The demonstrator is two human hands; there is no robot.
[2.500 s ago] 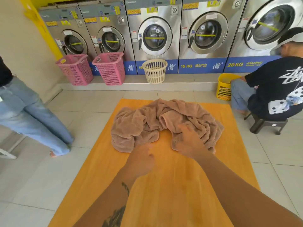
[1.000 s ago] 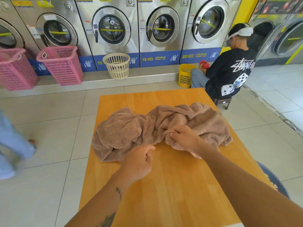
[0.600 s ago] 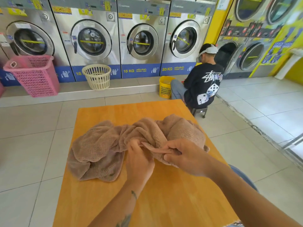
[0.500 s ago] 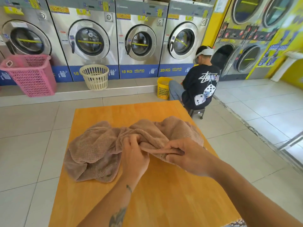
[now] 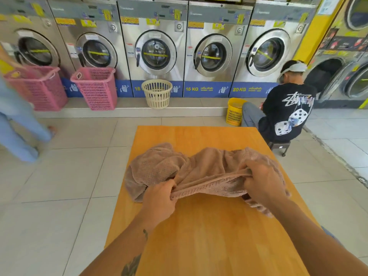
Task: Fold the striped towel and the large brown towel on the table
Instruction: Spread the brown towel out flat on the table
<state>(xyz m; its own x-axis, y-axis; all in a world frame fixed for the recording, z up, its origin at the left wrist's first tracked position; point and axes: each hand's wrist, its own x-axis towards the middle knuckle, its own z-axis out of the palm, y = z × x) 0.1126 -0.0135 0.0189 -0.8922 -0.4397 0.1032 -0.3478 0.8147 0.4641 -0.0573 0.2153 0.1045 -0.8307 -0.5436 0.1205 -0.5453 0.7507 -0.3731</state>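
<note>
Gripping one hem of the brown towel [image 5: 199, 170] at centre frame, left hand [image 5: 159, 198] and right hand [image 5: 262, 182] are stretching it straight, likely hunting corners for folding.

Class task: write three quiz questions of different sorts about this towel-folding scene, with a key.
1. True or false: the left hand and the right hand both grip an edge of the brown towel.
2. Where does the towel lie? A the floor; B the wooden table; C a pink basket.
3. What colour is the basket beside the seated person?
Key: 1 true; 2 B; 3 yellow.
</note>
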